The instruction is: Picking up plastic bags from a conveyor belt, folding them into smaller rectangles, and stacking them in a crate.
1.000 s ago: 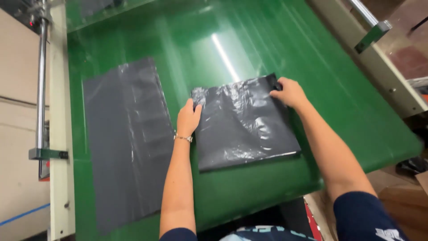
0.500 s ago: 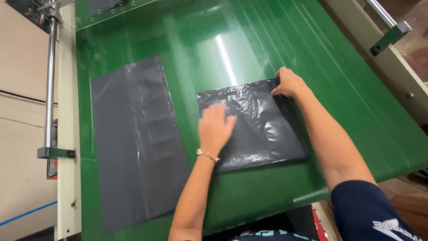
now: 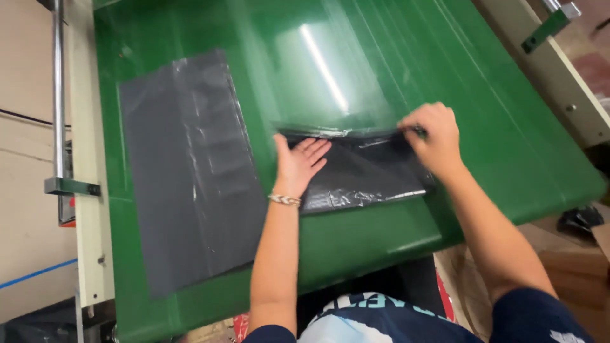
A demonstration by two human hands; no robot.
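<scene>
left hand [image 3: 297, 164]: open, flat on folded black plastic bag [image 3: 365, 173], frame centre | right hand [image 3: 432, 136]: pinching bag's upper right edge | flat grey bag [image 3: 190, 165]: left, on green table [image 3: 394, 63]

On the green bench [image 3: 483, 108], a folded dark grey plastic bag [image 3: 365, 171] lies near the six o'clock edge. The left hand [image 3: 297, 164] presses flat on the bag's nine o'clock end, palm down, fingers [image 3: 311, 149] spread toward twelve o'clock; a beaded bracelet [image 3: 284, 200] circles its wrist. The right hand [image 3: 432, 136] grips the bag's upper corner at three o'clock, fingers curled over the folded edge. A longer flat grey plastic sheet [image 3: 190, 171] lies just beside the bag at nine o'clock, stretched from twelve toward six. A metal rod [image 3: 59, 89] runs along the bench's nine o'clock side.
</scene>
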